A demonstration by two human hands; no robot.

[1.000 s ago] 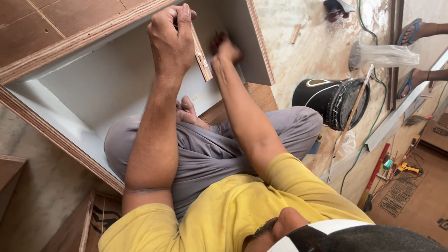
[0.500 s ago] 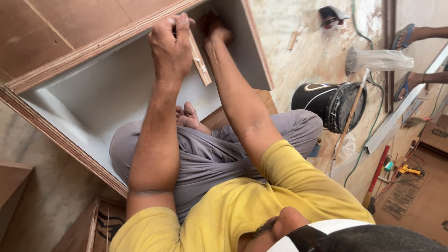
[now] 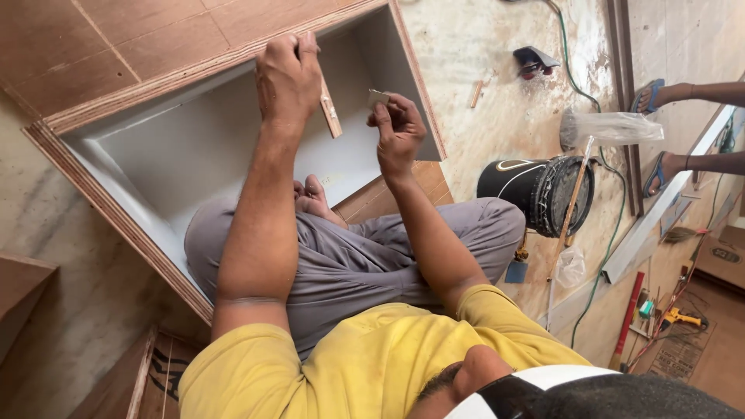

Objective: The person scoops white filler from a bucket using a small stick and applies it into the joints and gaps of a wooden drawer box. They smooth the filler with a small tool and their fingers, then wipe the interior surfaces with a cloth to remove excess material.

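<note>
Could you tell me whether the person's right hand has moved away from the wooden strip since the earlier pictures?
Yes. The right hand has drawn back from the wooden strip, toward the cabinet's right wall.

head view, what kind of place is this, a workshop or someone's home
Probably a carpentry job site indoors: an unfinished plywood cabinet box lies on the floor, a black bucket on its side, and hand tools and a yellow drill scattered across dusty boards.
</note>
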